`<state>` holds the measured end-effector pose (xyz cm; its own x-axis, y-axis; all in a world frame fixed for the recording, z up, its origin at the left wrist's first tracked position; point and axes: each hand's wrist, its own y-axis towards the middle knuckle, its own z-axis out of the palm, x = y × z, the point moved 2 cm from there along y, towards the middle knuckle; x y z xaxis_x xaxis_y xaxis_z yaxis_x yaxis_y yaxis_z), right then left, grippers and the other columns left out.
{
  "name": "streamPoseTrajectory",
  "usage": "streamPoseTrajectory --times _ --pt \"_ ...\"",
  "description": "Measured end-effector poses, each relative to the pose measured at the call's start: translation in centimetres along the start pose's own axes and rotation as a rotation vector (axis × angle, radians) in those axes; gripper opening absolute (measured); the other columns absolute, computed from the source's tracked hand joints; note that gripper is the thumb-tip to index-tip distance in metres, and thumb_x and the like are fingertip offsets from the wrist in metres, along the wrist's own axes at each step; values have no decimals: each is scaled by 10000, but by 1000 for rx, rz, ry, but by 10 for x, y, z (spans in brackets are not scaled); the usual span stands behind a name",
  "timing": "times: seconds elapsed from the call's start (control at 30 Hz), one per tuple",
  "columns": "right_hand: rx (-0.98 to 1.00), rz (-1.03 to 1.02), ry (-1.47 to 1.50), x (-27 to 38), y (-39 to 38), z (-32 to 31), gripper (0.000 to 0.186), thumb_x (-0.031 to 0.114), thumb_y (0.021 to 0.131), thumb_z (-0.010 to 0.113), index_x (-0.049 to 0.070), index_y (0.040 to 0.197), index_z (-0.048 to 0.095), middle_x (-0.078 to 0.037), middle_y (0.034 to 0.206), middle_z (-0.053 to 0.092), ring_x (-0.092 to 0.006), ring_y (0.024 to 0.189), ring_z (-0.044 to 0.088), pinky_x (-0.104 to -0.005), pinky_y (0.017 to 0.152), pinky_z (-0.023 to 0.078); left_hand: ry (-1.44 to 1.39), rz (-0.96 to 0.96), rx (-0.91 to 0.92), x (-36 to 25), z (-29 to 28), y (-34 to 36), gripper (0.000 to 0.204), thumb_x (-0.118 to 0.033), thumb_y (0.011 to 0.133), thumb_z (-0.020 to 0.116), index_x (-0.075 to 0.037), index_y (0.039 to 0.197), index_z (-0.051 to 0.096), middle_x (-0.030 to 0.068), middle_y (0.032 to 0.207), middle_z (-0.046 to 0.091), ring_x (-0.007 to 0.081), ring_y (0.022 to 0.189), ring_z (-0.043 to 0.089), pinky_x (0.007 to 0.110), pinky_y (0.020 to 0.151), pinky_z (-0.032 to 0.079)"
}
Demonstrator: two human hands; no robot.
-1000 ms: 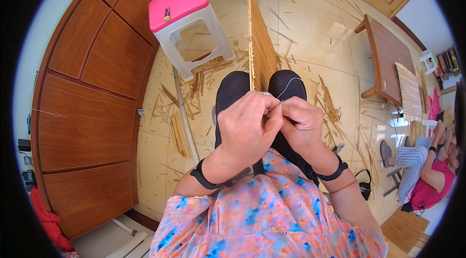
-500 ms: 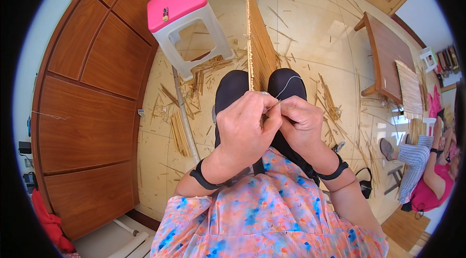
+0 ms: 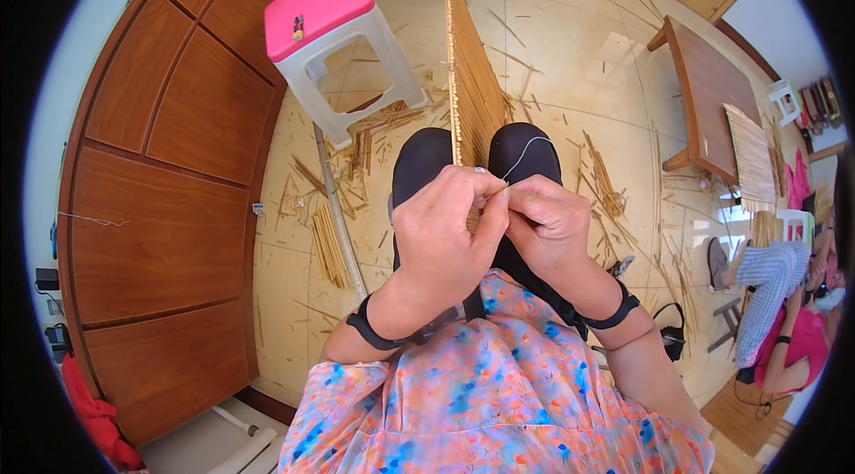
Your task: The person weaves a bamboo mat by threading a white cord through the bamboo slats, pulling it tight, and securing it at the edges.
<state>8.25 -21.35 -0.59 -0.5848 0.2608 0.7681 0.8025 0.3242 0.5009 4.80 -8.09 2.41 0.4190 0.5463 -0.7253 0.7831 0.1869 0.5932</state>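
Observation:
A tall panel of thin bamboo strips [image 3: 470, 73] stands on edge between my two black shoes [image 3: 420, 167] and runs away from me. My left hand [image 3: 443, 238] and my right hand [image 3: 552, 229] are pressed together just above the panel's near end. The fingertips of both pinch a thin white thread [image 3: 525, 153], which curves over the right shoe. Both wrists wear black bands.
A pink-topped white plastic stool [image 3: 337, 37] stands at the far left. Loose bamboo strips [image 3: 331, 247] litter the tiled floor. A wooden wall [image 3: 169, 180] is at the left, a low wooden table [image 3: 708, 95] at the right. Other people sit at the right edge [image 3: 784, 296].
My hands have stayed together over the panel's end, with only small finger movements on the thread. The person at the right edge has shifted a little.

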Motion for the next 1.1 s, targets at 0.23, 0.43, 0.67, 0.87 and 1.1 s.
streamPoseTrajectory --times 0.23,0.43,0.67,0.87,1.1 --pt "15 14 -9 3 1 0 88 21 746 732 54 823 705 -76 746 661 -209 609 650 -278 523 502 -55 -28 42 2 -4 1 95 14 768 688 -11 813 608 116 749 621 240 624 626 307 556 496" --pt "25 7 -12 2 0 2 78 28 750 728 51 819 703 -78 748 662 -216 613 652 -284 523 504 -61 -35 56 2 -5 1 89 23 773 686 0 813 610 116 753 622 229 621 630 297 553 496" --pt "4 -52 -58 1 -3 3 98 26 749 727 52 836 691 -79 771 663 -231 609 653 -291 500 503 -79 -66 102 1 -8 3 83 21 783 679 1 819 607 105 747 611 197 618 628 284 548 491" --pt "95 -99 -87 4 -2 -3 153 40 739 744 61 884 698 -69 765 651 -196 546 619 -271 481 491 -95 -148 169 10 -9 1 50 -7 816 645 0 820 597 82 738 602 151 582 587 248 530 453" --pt "-41 -42 83 5 11 -23 228 -4 739 737 41 961 717 -47 764 656 -71 525 585 -196 475 454 -520 -541 378 15 -13 -3 76 -67 883 629 -3 878 590 -19 777 575 22 678 500 199 582 419"
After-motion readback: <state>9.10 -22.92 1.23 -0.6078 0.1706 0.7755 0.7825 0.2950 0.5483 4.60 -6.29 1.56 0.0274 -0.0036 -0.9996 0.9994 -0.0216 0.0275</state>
